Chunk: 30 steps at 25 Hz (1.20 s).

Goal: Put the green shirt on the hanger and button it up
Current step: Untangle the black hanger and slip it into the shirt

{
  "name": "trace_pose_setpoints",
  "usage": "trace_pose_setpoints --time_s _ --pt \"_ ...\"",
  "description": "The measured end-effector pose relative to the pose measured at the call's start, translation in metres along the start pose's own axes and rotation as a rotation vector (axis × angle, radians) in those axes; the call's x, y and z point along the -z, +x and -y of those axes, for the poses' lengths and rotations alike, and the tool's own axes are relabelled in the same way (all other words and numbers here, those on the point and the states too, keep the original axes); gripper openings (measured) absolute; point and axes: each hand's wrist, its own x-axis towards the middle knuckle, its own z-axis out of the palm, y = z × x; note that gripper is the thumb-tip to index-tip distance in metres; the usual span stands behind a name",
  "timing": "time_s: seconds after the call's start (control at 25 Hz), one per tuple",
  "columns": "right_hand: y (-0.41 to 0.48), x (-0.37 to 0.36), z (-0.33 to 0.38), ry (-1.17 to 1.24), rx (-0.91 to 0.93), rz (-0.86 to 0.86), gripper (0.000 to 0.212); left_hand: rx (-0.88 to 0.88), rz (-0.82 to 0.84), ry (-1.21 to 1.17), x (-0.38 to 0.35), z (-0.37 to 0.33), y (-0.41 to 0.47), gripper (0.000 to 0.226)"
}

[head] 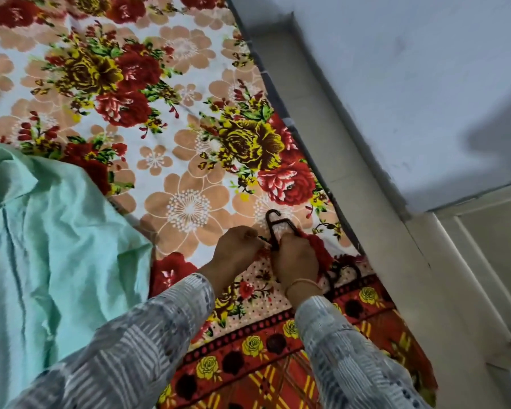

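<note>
The green shirt [50, 249] lies spread and rumpled on the left side of the bed, collar toward the top left. A dark hanger [275, 225] lies on the floral bedsheet near the bed's right edge, hook pointing away from me. My left hand [233, 252] has its fingers curled at the hanger's left part, pinching it. My right hand [295, 261] grips the hanger just below the hook. A second dark curved piece [347, 268] shows to the right of my right hand. The hands cover much of the hanger.
A floral bedsheet [165, 119] covers the bed. The bed's right edge runs diagonally beside a pale ledge [351, 160] and a grey wall [410, 84]. A door frame [469, 276] stands at the lower right.
</note>
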Motion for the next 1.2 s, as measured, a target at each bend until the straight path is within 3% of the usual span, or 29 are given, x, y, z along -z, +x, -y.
trace_pose_setpoints --time_s 0.16,0.28,0.4,0.52,0.6,0.68,0.76,0.8,0.88,0.92,0.96,1.04,1.12,1.2 --pt "-0.013 0.017 0.014 -0.104 0.087 -0.144 0.026 0.044 0.05 -0.336 -0.015 -0.027 -0.029 0.042" --pt "-0.026 0.021 0.027 -0.043 0.15 -0.261 0.02 0.032 0.055 -0.475 -0.012 -0.039 -0.03 0.028" --pt "-0.033 0.024 0.04 -0.012 0.262 -0.236 0.029 0.036 0.039 -0.568 0.01 -0.04 -0.035 0.023" --pt "-0.044 0.035 0.061 0.013 0.402 -0.333 0.026 0.0 -0.013 -0.748 0.05 -0.036 -0.046 0.025" --pt "-0.049 0.043 0.078 0.064 0.397 -0.443 0.027 -0.03 -0.066 -0.926 0.089 -0.033 -0.056 0.028" --pt "-0.049 0.045 0.1 0.123 0.289 -0.472 0.045 -0.052 -0.143 -1.072 0.138 -0.019 -0.061 0.03" --pt "-0.044 0.04 0.128 0.351 0.094 -0.254 0.072 -0.089 -0.206 -1.131 0.187 0.003 -0.068 0.03" --pt "-0.042 0.037 0.147 0.552 0.001 -0.09 0.073 -0.103 -0.229 -1.145 0.21 0.017 -0.073 0.03" --pt "-0.043 0.032 0.185 0.983 -0.136 0.277 0.049 -0.125 -0.249 -1.16 0.248 0.045 -0.083 0.03" --pt "-0.05 0.024 0.209 1.058 -0.137 0.425 0.036 -0.125 -0.277 -1.157 0.272 0.061 -0.089 0.03" --pt "-0.058 0.016 0.233 1.06 -0.104 0.514 0.025 -0.127 -0.306 -1.133 0.295 0.076 -0.094 0.03" --pt "-0.068 -0.006 0.274 1.021 -0.022 0.528 0.014 -0.118 -0.415 -0.912 0.337 0.105 -0.098 0.024" --pt "-0.075 -0.031 0.31 0.916 0.073 0.388 0.024 -0.096 -0.653 -0.434 0.378 0.144 -0.093 0.011" --pt "-0.079 -0.05 0.334 0.831 0.131 0.308 0.029 -0.065 -0.749 0.124 0.41 0.184 -0.083 0.025"
